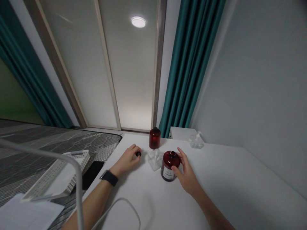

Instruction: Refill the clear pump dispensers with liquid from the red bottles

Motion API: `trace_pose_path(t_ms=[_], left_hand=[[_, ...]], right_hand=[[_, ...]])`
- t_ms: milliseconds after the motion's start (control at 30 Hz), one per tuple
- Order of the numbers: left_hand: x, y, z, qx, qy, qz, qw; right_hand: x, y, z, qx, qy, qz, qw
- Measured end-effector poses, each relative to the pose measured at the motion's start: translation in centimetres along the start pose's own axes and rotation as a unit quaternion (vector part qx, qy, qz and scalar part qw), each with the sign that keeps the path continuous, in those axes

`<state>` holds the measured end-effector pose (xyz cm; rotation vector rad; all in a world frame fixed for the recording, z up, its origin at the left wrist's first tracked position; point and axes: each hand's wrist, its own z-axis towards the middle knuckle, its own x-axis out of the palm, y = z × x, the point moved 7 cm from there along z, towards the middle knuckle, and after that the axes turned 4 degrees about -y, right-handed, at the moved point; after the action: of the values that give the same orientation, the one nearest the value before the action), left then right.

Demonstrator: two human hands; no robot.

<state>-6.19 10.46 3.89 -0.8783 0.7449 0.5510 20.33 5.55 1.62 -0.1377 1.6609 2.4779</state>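
My right hand (185, 172) wraps around the side of a dark red glass jar (169, 166) with a pale label, standing upright on the white table (240, 188). My left hand (128, 158), with a dark watch at the wrist, pinches a small black cap (138, 154) on the tabletop. A clear glass bottle (154, 158) stands between the hands, just left of the jar. Farther back stands a second dark red bottle (154, 138) with a black cap.
A clear pump bottle (196, 140) sits at the back by a white box (182, 132). A white cable (124, 207) loops near the table's front. Left of the table, a white basket (59, 172), a black phone (92, 174) and papers (26, 215) lie on a grey bed. Teal curtains hang behind.
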Motion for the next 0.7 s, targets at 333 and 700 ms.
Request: trace_pose_path(t_ms=[333,700], left_hand=[[1.4,3.0,-0.6,-0.012,0.036,0.084,0.996],[-1.1,0.0,-0.3,0.002,-0.066,-0.021,0.998]], right_hand=[[-0.6,-0.3,0.0,-0.020,-0.047,-0.010,0.999],[-1.5,-0.8,1.0,-0.009,-0.043,-0.012,0.999]])
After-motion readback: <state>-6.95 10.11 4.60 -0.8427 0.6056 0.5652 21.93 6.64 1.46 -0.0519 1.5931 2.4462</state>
